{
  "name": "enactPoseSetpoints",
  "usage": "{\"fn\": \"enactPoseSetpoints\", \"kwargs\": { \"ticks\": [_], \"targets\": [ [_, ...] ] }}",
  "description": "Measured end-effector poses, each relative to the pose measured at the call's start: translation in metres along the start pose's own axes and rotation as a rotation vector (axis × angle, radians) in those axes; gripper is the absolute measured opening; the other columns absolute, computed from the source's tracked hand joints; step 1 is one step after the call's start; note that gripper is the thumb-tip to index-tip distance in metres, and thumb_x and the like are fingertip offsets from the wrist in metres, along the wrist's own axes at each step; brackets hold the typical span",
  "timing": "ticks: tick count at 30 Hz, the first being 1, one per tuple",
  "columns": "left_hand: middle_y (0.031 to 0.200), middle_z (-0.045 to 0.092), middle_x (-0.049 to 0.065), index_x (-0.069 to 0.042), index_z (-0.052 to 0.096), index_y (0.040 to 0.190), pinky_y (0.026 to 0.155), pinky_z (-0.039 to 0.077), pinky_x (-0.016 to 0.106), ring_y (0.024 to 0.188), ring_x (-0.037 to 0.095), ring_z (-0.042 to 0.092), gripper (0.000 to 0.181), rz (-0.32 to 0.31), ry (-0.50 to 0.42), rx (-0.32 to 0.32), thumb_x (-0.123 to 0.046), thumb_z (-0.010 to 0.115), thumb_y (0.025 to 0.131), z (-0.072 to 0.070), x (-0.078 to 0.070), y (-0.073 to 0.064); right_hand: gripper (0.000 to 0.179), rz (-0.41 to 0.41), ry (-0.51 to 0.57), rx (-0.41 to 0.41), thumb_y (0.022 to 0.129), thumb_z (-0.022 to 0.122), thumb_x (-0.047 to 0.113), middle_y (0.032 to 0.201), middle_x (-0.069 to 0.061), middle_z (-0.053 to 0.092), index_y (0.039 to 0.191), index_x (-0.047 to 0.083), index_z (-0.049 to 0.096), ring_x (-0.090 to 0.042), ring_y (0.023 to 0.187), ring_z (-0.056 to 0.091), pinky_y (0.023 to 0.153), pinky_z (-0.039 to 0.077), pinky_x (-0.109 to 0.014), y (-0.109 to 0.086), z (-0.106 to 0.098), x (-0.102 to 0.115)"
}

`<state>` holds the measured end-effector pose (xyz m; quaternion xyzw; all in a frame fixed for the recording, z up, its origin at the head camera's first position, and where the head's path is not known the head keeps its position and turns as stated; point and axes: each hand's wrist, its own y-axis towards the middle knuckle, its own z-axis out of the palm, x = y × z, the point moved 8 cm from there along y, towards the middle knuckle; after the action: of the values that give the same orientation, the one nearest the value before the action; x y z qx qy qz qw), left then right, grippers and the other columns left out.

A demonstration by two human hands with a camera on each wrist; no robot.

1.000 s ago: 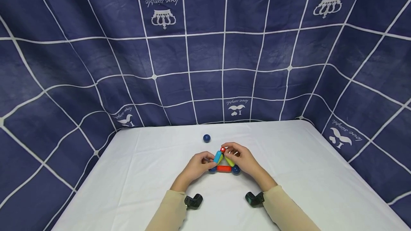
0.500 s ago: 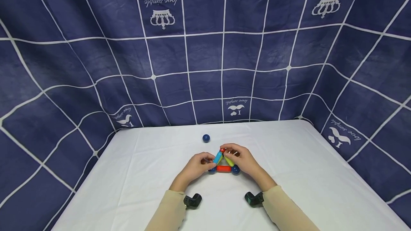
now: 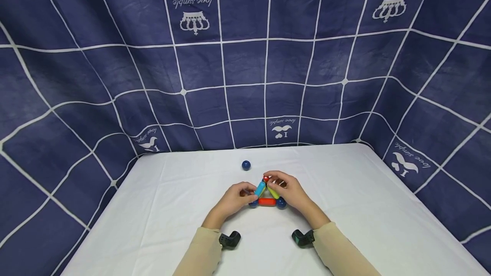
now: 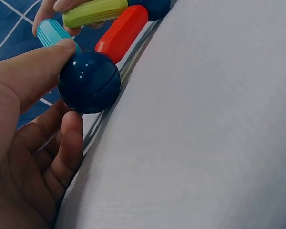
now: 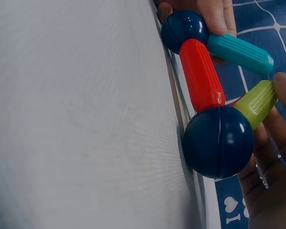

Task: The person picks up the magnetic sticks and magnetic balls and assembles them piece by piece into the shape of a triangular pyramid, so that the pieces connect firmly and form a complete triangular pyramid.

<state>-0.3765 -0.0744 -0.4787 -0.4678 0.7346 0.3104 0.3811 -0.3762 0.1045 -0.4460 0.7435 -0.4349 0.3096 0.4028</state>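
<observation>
A frame of ribbed rods and dark blue balls stands on the table. Its red rod [image 3: 267, 202] joins a left ball [image 4: 89, 82] and a right ball [image 5: 218, 141]. My left hand [image 3: 235, 197] pinches the light blue rod [image 3: 259, 188] just above the left ball, thumb on its near side. My right hand [image 3: 288, 188] holds the yellow-green rod [image 5: 257, 103] by its upper end. Both rods lean inward. At the top, under my right fingertips, a small red end [image 3: 266, 179] shows; the rest of that piece is hidden.
A loose dark blue ball [image 3: 246, 165] lies on the white tablecloth [image 3: 184, 191] behind the frame. A dark blue curtain [image 3: 245, 63] with white lines hangs behind and beside the table. Black wrist cameras [image 3: 230, 240] sit below the hands.
The red end at the top tips slightly under my right fingertips and comes back into view. My left hand and the base of the frame stay almost still.
</observation>
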Motion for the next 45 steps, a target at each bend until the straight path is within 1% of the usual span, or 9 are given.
{"fn": "enactPoseSetpoints", "kwargs": {
  "ticks": [8, 12, 15, 19, 21, 24, 32, 36, 45],
  "targets": [
    [0.088, 0.065, -0.004, -0.017, 0.072, 0.105, 0.070, 0.044, 0.023, 0.078, 0.010, 0.054, 0.022, 0.010, 0.013, 0.043, -0.027, 0.079, 0.086, -0.001, 0.002, -0.002, 0.028, 0.009, 0.030, 0.001, 0.096, 0.068, 0.019, 0.104, -0.002, 0.072, 0.123, 0.024, 0.068, -0.018, 0.089, 0.062, 0.081, 0.050, -0.026, -0.001, -0.001, -0.001],
    [0.081, 0.060, -0.005, -0.017, 0.072, 0.105, 0.066, 0.043, 0.022, 0.074, 0.009, 0.052, 0.027, 0.008, 0.006, 0.085, -0.022, 0.083, 0.082, -0.001, 0.003, -0.003, 0.029, 0.018, 0.040, -0.001, 0.096, 0.067, 0.017, 0.107, -0.006, 0.072, 0.125, 0.020, 0.067, -0.022, 0.092, 0.062, 0.082, 0.050, -0.028, -0.002, -0.001, -0.002],
    [0.079, 0.058, -0.006, -0.017, 0.072, 0.105, 0.065, 0.043, 0.022, 0.073, 0.009, 0.052, 0.026, 0.003, 0.005, 0.092, -0.021, 0.083, 0.081, -0.002, 0.004, -0.004, 0.031, 0.031, 0.027, 0.005, 0.097, 0.065, 0.013, 0.108, -0.010, 0.072, 0.127, 0.016, 0.066, -0.026, 0.092, 0.061, 0.081, 0.050, -0.029, -0.002, -0.001, 0.004],
    [0.078, 0.059, -0.006, -0.018, 0.072, 0.103, 0.063, 0.043, 0.022, 0.071, 0.010, 0.052, 0.025, -0.001, 0.020, 0.078, -0.022, 0.083, 0.081, -0.005, 0.004, -0.005, 0.030, 0.038, 0.011, 0.002, 0.097, 0.065, 0.018, 0.105, -0.006, 0.072, 0.127, 0.021, 0.067, -0.021, 0.089, 0.061, 0.077, 0.049, -0.026, -0.001, -0.003, 0.002],
    [0.077, 0.059, -0.006, -0.018, 0.073, 0.103, 0.063, 0.043, 0.021, 0.070, 0.010, 0.052, 0.025, -0.001, 0.030, 0.072, -0.022, 0.084, 0.081, -0.007, 0.004, -0.006, 0.029, 0.027, 0.007, -0.005, 0.097, 0.066, 0.023, 0.103, -0.001, 0.071, 0.126, 0.025, 0.067, -0.015, 0.088, 0.060, 0.076, 0.048, -0.025, 0.001, -0.004, -0.005],
    [0.077, 0.060, -0.006, -0.018, 0.073, 0.102, 0.063, 0.043, 0.021, 0.070, 0.010, 0.053, 0.025, -0.005, 0.039, 0.075, -0.022, 0.084, 0.080, -0.009, 0.002, -0.006, 0.029, 0.035, -0.005, -0.006, 0.098, 0.066, 0.025, 0.102, 0.000, 0.071, 0.126, 0.026, 0.067, -0.012, 0.087, 0.061, 0.077, 0.050, -0.024, 0.004, -0.007, -0.007],
    [0.075, 0.059, -0.004, -0.018, 0.072, 0.100, 0.063, 0.043, 0.022, 0.069, 0.011, 0.053, 0.024, -0.021, 0.047, 0.108, -0.023, 0.085, 0.080, -0.014, 0.003, -0.007, 0.030, 0.091, -0.026, -0.032, 0.097, 0.067, 0.024, 0.102, -0.004, 0.071, 0.127, 0.023, 0.067, -0.012, 0.085, 0.060, 0.072, 0.049, -0.024, 0.020, -0.013, -0.024],
    [0.074, 0.058, -0.004, -0.017, 0.071, 0.099, 0.064, 0.043, 0.023, 0.069, 0.011, 0.051, 0.024, -0.041, 0.057, 0.119, -0.022, 0.085, 0.079, -0.020, 0.008, -0.008, 0.031, 0.142, 0.003, -0.032, 0.096, 0.067, 0.023, 0.104, -0.005, 0.071, 0.127, 0.023, 0.067, -0.014, 0.084, 0.058, 0.067, 0.048, -0.024, 0.030, -0.011, -0.032],
    [0.075, 0.059, -0.005, -0.014, 0.070, 0.099, 0.065, 0.044, 0.023, 0.069, 0.009, 0.052, 0.025, -0.068, 0.052, 0.153, -0.019, 0.085, 0.079, -0.029, 0.013, -0.011, 0.032, 0.202, 0.018, -0.005, 0.094, 0.070, 0.024, 0.107, -0.005, 0.071, 0.126, 0.024, 0.067, -0.014, 0.081, 0.057, 0.067, 0.047, -0.025, 0.054, 0.000, -0.038]
  ]
}}
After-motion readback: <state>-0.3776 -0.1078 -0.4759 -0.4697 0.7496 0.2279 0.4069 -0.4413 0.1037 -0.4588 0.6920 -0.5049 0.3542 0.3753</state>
